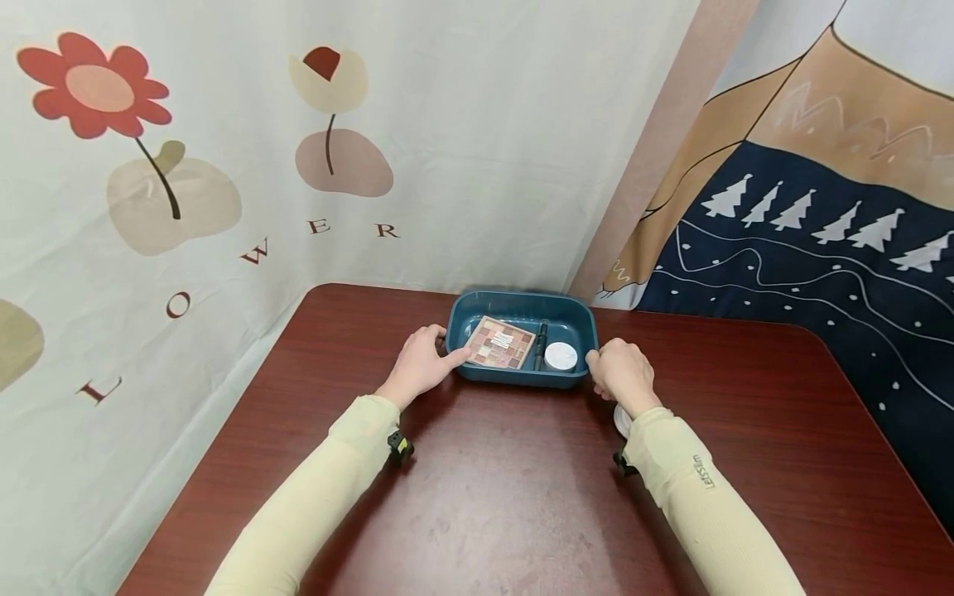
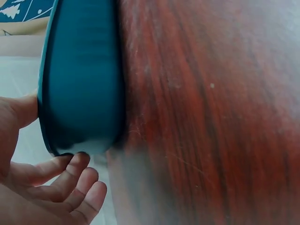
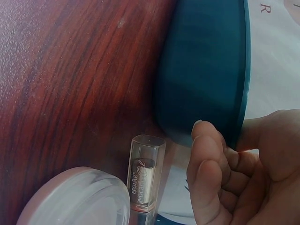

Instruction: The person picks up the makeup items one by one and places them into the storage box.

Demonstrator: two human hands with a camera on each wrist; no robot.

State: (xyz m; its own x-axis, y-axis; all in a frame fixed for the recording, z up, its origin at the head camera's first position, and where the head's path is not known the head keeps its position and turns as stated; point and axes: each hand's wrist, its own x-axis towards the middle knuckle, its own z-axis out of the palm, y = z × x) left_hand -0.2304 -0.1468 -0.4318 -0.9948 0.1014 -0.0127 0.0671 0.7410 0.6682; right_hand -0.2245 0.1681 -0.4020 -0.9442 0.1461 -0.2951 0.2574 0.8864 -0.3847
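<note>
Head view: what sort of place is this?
Probably an indoor tabletop workspace screened off with cloth: a flower sheet and a tree sheet hang around the table. What lies behind them can't be seen.

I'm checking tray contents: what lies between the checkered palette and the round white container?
A slim dark stick in the tray, seen in the head view.

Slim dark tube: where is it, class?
In the head view, the slim dark tube lies inside the blue tray, between the square palette at left and the white container at right.
</note>
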